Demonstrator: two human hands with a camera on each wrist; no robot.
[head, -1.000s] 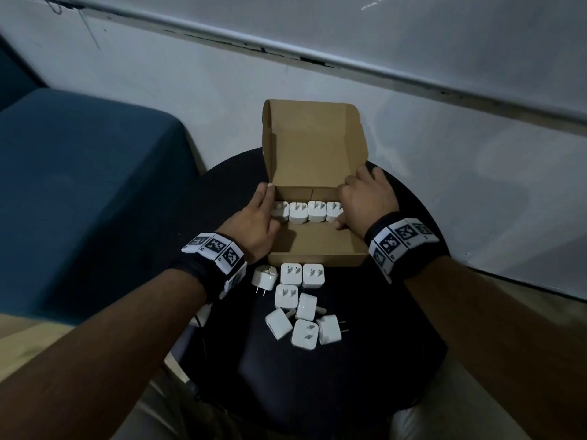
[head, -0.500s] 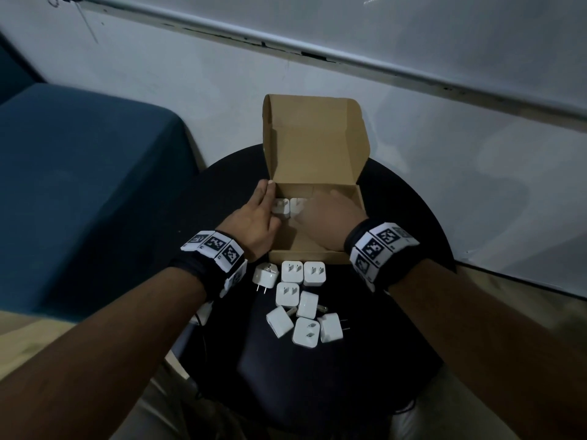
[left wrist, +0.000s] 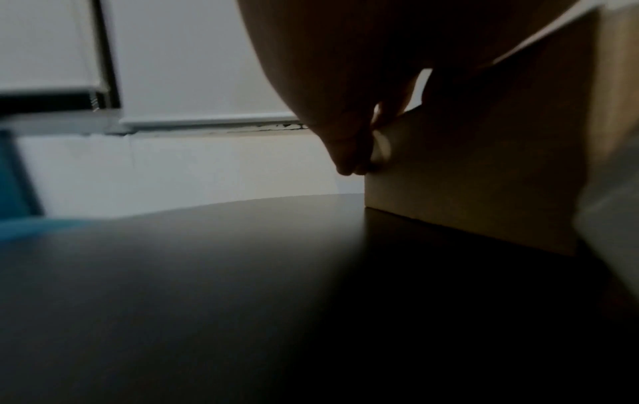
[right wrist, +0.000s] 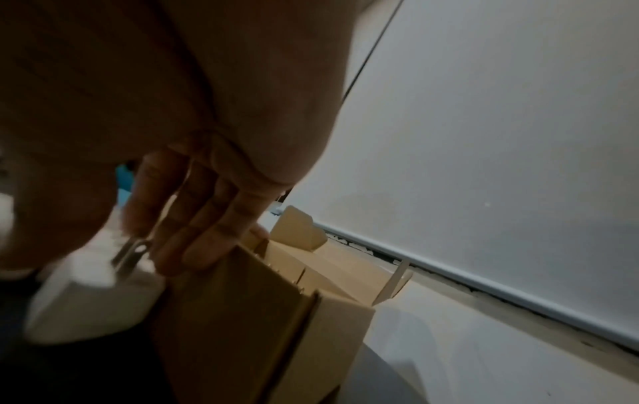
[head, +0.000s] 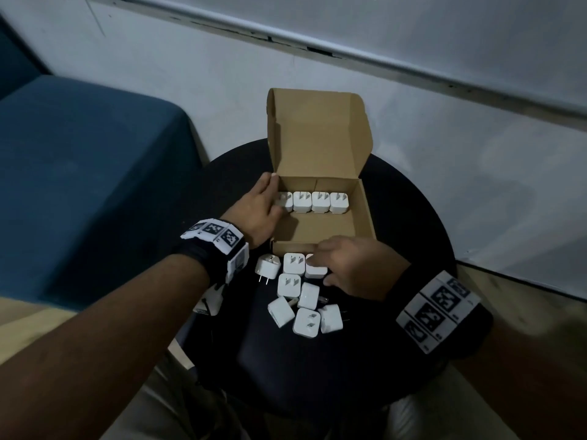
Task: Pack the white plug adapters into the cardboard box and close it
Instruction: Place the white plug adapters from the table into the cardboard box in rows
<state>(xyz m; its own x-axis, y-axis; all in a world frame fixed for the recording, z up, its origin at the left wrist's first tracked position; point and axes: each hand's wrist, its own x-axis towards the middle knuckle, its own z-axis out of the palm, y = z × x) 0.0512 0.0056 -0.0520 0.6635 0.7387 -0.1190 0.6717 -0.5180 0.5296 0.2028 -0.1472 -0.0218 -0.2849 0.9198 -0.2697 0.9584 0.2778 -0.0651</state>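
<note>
The cardboard box stands open on the round black table, lid upright. Several white plug adapters sit in a row along its back wall, prongs up. My left hand rests on the box's left wall, fingers straight along the outside, thumb inside by the leftmost adapter. My right hand is low in front of the box and pinches a loose adapter between thumb and fingers. That adapter lies against the box's front wall.
Several more loose adapters lie clustered on the table just in front of the box, some on their sides. A blue upholstered seat stands at the left. A white wall runs close behind the table.
My right hand left the box, crossed its front wall and came down on the loose adapters. The left hand stayed on the box's left wall.
</note>
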